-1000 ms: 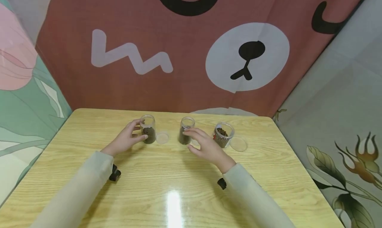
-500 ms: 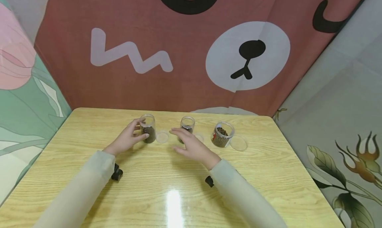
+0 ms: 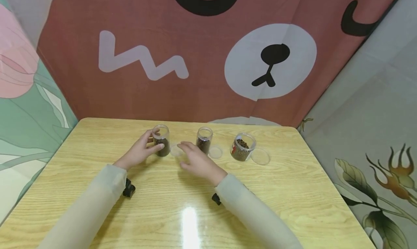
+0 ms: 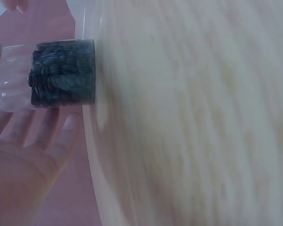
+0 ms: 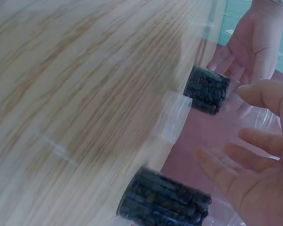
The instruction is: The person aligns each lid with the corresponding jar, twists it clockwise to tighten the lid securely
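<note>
A clear jar (image 3: 165, 150) part filled with dark, seed-like pieces stands upright at the left. My left hand (image 3: 138, 152) holds it, thumb in front and fingers behind; the fingers show beneath the jar (image 4: 63, 73) in the left wrist view. My right hand (image 3: 200, 163) hovers over the table with extended fingers and nothing in them. Its fingertips overlap the edge of a round clear lid (image 3: 175, 151) beside the left jar. Just behind this hand is a second jar (image 3: 204, 140) of dark pieces, its lower part partly hidden.
Another lid (image 3: 215, 152) lies right of the middle jar. A wider jar (image 3: 241, 152) with brown granules stands farther right, with its clear lid (image 3: 260, 157) next to it. A patterned cloth (image 3: 146, 97) hangs along the back edge of the wooden table (image 3: 156, 212).
My right hand has moved left, from the front of the middle jar toward the lid near the left jar. My left hand stays around the left jar.
</note>
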The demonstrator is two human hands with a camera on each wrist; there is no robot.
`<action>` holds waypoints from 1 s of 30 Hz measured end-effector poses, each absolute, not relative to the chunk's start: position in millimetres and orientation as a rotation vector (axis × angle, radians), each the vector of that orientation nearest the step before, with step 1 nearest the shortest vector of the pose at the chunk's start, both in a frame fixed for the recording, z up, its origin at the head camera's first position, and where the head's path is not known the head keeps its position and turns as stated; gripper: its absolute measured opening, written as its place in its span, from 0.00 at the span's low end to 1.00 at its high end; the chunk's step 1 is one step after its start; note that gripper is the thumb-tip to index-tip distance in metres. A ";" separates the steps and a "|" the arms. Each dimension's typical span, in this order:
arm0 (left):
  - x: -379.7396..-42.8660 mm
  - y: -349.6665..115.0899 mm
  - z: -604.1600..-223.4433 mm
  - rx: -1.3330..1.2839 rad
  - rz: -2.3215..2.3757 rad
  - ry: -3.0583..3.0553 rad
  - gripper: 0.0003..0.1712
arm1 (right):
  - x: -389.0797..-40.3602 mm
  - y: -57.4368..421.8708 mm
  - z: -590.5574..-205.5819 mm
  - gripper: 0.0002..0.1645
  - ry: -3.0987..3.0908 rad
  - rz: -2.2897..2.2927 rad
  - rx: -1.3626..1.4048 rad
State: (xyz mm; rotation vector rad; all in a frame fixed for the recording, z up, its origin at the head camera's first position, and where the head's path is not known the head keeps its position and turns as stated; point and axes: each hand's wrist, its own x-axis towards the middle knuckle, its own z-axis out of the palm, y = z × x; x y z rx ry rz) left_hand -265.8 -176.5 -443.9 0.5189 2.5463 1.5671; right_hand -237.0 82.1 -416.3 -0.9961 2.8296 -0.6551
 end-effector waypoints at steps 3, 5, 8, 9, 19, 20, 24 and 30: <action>-265.0 -177.2 -443.2 0.512 1.553 2.555 0.45 | -239.6 75.4 -418.4 0.38 2.839 -0.614 -1.000; -264.9 -177.2 -443.6 0.513 1.558 2.557 0.44 | -241.6 71.4 -419.8 0.37 2.841 -0.593 -1.001; -265.0 -176.1 -446.0 0.524 1.555 2.574 0.42 | -243.5 66.2 -422.3 0.37 2.851 -0.564 -0.985; -265.3 -175.7 -447.3 0.524 1.556 2.577 0.41 | -244.1 64.9 -423.5 0.37 2.853 -0.552 -0.971; -266.2 -170.0 -452.0 0.540 1.534 2.578 0.40 | -248.4 55.7 -433.4 0.37 2.874 -0.443 -0.861; -266.6 -170.0 -452.2 0.537 1.532 2.581 0.40 | -249.3 54.7 -434.0 0.38 2.873 -0.428 -0.853; -268.2 -171.3 -453.8 0.553 1.523 2.602 0.40 | -254.6 49.4 -435.4 0.37 2.866 -0.402 -0.830; -271.0 -172.2 -454.4 0.574 1.535 2.614 0.39 | -264.7 41.5 -437.2 0.37 2.918 -0.353 -0.845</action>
